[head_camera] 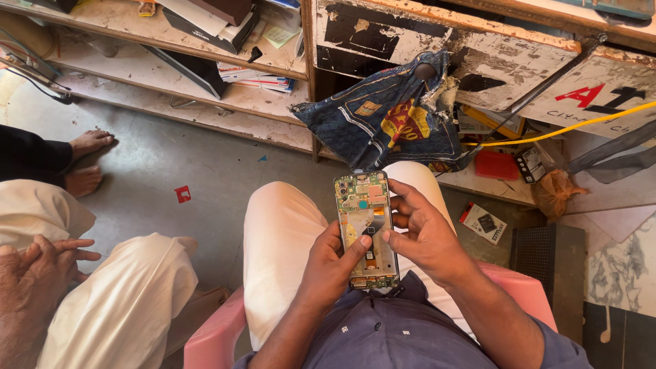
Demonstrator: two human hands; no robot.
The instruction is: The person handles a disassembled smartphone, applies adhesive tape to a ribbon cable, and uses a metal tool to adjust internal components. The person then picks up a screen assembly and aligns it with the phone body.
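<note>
So the phone (366,229) is already opened up, back cover off, green boards and a copper-coloured flex showing, and it sits over the lap on the pale trousers (287,239). Left hand (331,263) is wrapped around its lower left edge, thumb pressed onto the middle of the board. Right hand (424,236) cups the right edge, fingers curled, holding no tool. Boards look in place, so I'd say the strip-down is at an early stage. Another person's hand (34,273) rests far left

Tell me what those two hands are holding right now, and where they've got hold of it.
An opened phone, its circuit boards showing: left hand grips its lower left edge, right hand its right edge.
</note>
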